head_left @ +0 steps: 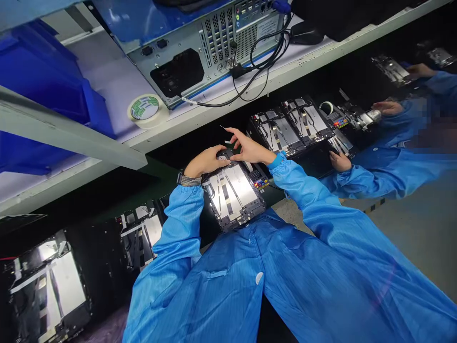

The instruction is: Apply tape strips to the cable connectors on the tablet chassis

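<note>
An opened tablet-like device (233,195) with a silver inner plate lies on the dark bench in front of me. My left hand (205,161) rests curled on its far edge, fingers pressed down on the frame. My right hand (248,147) hovers just beyond that edge, thumb and fingers pinching a small pale sticker-like piece (228,141). Both arms wear blue sleeves, and a watch (188,180) sits on my left wrist.
Two more opened devices (291,126) lie to the right, others at lower left (46,286). A co-worker in blue (392,162) works at the right. A shelf above holds a computer case (210,47), cables, a tape roll (144,108) and blue bins (43,85).
</note>
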A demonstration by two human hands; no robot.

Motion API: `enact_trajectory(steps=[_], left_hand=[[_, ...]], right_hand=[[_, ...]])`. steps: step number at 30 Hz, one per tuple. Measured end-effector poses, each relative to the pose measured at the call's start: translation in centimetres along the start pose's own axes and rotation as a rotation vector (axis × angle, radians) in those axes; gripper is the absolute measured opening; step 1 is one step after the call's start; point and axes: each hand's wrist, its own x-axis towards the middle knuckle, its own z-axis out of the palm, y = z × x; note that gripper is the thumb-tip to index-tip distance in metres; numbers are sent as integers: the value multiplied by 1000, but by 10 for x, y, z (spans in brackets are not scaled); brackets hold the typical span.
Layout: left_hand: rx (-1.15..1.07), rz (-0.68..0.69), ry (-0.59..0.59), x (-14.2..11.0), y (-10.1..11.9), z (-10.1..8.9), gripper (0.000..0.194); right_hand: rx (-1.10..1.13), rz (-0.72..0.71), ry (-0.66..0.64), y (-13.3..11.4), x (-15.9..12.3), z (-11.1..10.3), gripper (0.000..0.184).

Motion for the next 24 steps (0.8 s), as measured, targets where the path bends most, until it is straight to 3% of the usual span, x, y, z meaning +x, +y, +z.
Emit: enact_trajectory(steps=[4,9,24], left_hand=[[-68,9,-39,3,-2,-4,59],[-117,0,-64,0,-1,-7,62],[-145,-129,-76,-1,-4,-7,67]], right_hand=[[-65,-59,-82,5,7,-11,113],[-113,-30,-122,-6,7,-14,120],[-198,-108,-116,-24,13,-19,123]])
